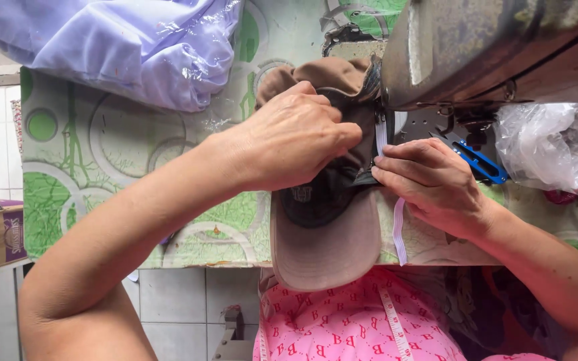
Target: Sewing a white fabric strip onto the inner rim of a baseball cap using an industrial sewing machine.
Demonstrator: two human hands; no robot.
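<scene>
A soft brown cap (326, 234) with a stiff curved brim lies on the patterned table (88, 154) under the metal sewing machine (476, 47). The left hand (289, 140) grips its bunched crown, fingers curled. The right hand (429, 184) pinches a thin white elastic strip (399, 234) against the cap's edge.

A brown cap (326, 234) lies brim toward the person on a green-patterned table (102, 147), its crown pushed under the sewing machine (490, 47). The left hand (289, 140) grips the crown from above. The right hand (429, 184) presses a white strip (399, 230) against the cap's edge beside the needle. Blue snips (479, 162) lie just behind that hand. Lilac fabric in plastic (122, 40) sits at the table's far left.
</scene>
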